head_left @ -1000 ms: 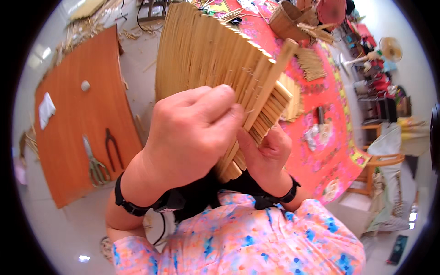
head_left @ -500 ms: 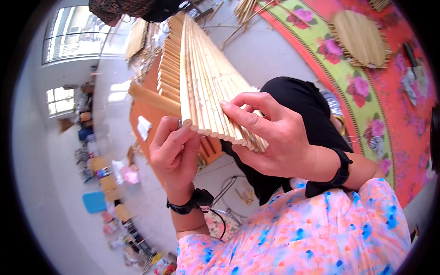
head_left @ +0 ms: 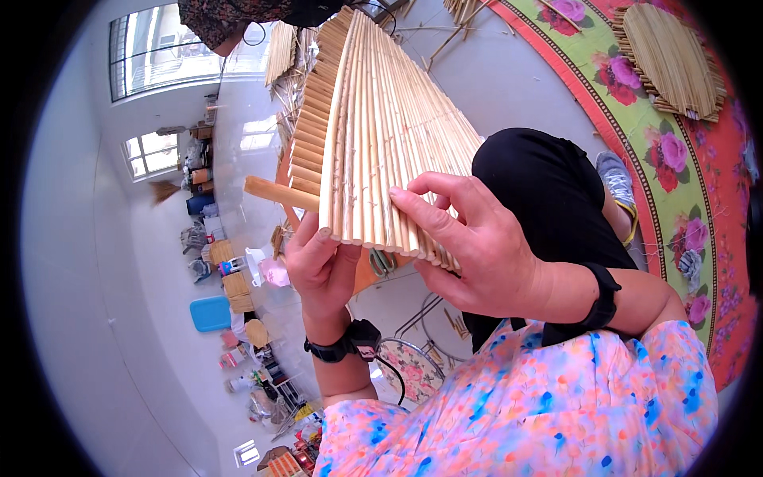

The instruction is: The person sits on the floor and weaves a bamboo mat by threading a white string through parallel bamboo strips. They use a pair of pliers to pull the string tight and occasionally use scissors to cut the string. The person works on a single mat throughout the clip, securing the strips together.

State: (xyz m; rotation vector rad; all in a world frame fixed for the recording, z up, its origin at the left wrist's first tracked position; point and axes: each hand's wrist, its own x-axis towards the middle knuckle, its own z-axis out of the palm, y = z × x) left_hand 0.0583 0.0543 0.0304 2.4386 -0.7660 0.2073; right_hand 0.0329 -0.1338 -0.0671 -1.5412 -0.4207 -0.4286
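A panel of pale reed-like sticks (head_left: 381,151), set side by side, slants away from me with its cut ends toward my body. My left hand (head_left: 322,266) grips its near left corner, the fingers partly hidden behind the sticks. Over the near right edge, my right hand (head_left: 489,246) has a finger laid on top and the thumb underneath, pinching the sticks. Along the panel's left side shows a row of brownish wooden slats (head_left: 311,131). A flat wooden bar (head_left: 280,193) sticks out to the left, just beyond my left hand.
My bent knee in black (head_left: 528,187) is right of the panel. A rounded stick mat (head_left: 671,60) lies on the flowered cloth (head_left: 671,151). Below the panel are green-handled scissors (head_left: 383,262) and a flowered stool (head_left: 409,367). Another person's patterned sleeve (head_left: 230,20) shows at top left.
The view has shifted, and the panel now shows more of its top face. My left fingers have gone further behind the corner. My right hand keeps nearly the same grip.
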